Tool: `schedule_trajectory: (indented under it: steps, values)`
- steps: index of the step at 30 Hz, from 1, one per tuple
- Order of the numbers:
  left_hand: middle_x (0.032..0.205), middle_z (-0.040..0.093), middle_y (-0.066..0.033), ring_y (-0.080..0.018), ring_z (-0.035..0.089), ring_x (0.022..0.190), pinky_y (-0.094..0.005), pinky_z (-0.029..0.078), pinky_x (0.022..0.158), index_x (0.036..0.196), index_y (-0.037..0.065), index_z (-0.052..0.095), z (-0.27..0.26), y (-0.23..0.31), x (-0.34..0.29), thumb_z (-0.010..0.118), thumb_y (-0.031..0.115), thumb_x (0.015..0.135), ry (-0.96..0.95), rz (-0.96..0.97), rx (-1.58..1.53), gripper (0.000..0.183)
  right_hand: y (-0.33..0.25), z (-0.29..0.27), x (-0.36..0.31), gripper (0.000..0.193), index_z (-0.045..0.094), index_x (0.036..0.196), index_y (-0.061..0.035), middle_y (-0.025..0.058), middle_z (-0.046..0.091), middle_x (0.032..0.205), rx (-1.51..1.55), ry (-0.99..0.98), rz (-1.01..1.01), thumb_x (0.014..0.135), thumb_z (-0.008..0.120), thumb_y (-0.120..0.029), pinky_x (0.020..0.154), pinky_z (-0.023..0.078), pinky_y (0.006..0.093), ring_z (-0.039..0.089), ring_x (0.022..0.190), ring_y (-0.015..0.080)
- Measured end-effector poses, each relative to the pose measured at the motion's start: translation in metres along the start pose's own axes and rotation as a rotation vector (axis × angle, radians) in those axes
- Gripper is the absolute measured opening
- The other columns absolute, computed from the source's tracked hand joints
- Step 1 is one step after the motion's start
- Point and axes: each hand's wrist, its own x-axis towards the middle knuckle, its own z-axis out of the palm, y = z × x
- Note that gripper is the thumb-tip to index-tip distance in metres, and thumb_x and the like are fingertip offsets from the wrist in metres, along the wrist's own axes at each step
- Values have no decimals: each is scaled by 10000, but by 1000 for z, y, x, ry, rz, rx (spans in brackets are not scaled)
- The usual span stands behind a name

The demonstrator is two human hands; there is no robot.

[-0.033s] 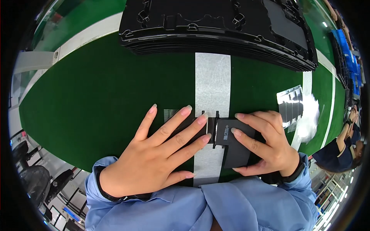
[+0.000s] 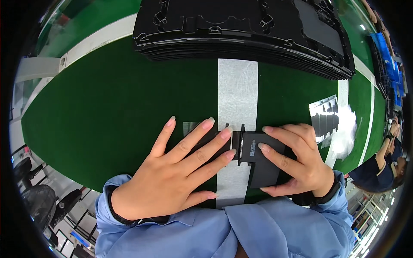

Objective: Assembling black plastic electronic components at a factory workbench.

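My left hand (image 2: 167, 178) lies flat with its fingers spread, the tips resting on a dark flat part that it mostly covers. A corner of clear film (image 2: 189, 127) shows beyond those fingers. My right hand (image 2: 303, 163) grips a flat black L-shaped piece (image 2: 263, 172) by its edges, thumb at the near side and fingers on its face and far edge. The piece has a small printed code and lies flat. Between the two hands, a narrow black holder with upright prongs (image 2: 241, 148) sits across a whitish strip (image 2: 237, 94) on the green mat.
A stack of black moulded trays (image 2: 206, 41) stands at the far side of the green mat (image 2: 107, 94). To the right lie a sheet of dark strips on clear backing (image 2: 325, 116) and crumpled shiny film (image 2: 344, 135). Another person (image 2: 378, 170) is at the far right.
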Motion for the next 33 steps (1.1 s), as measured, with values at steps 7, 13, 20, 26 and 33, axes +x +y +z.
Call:
schedule_trajectory:
  steps: [7, 13, 20, 26, 33]
  values:
    - [1362, 312, -81, -290, 223, 1284, -530, 59, 1023, 1210, 169, 483, 1, 0, 0, 634, 425, 653, 4, 4, -3, 631, 0, 0, 0, 632, 580, 1050, -38, 156, 491, 1148, -1, -4, 2, 492, 695, -312, 767, 365, 379, 474, 929, 282]
    - [1365, 307, -84, -300, 220, 1284, -536, 59, 1019, 1209, 165, 481, 0, 0, 1, 634, 424, 656, -8, -4, 8, 630, 1, -1, 1, 647, 575, 1057, -40, 154, 486, 1154, 10, -10, 2, 479, 701, -302, 766, 362, 377, 473, 933, 283]
    - [1365, 304, -89, -309, 218, 1283, -540, 61, 1016, 1213, 160, 476, -1, 0, 2, 624, 431, 665, -21, 1, 8, 630, 1, -1, 0, 648, 576, 1060, -44, 154, 486, 1152, 9, -12, 12, 476, 704, -293, 776, 357, 377, 469, 939, 285]
    - [1364, 306, -90, -307, 217, 1284, -540, 56, 1017, 1224, 167, 469, -1, 1, 1, 618, 437, 672, -29, -5, 8, 632, 0, -1, 0, 643, 576, 1063, -46, 153, 486, 1151, 18, -13, 20, 479, 703, -281, 783, 356, 375, 468, 938, 284]
    - [1364, 306, -93, -305, 212, 1286, -536, 54, 1020, 1220, 164, 472, -1, 0, 1, 635, 419, 661, -28, -1, -5, 636, -4, -5, 1, 663, 562, 1079, -42, 155, 475, 1164, -21, -69, 30, 475, 704, -276, 793, 346, 389, 463, 968, 290]
